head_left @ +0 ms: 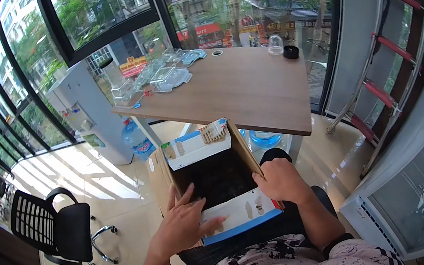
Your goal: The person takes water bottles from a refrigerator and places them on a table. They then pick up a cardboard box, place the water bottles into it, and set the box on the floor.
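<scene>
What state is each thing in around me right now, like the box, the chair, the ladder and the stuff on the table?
Cardboard box: open, flaps folded outward, interior dark
Left hand: fingers spread at the box's near left corner
Right hand: gripping the box's right edge
Office chair: upright, unoccupied
Ladder: leaning up
Clear plastic packaging: piled on the table
Large water bottle: upright

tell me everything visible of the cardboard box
The cardboard box looks brown, its top open. Its far flap and near flap are white with blue edging and brownish patches. It is on the near side of the table, its underside hidden. The left hand spreads over its near left corner; the right hand holds its right rim. Inside is too dark to read.
</scene>
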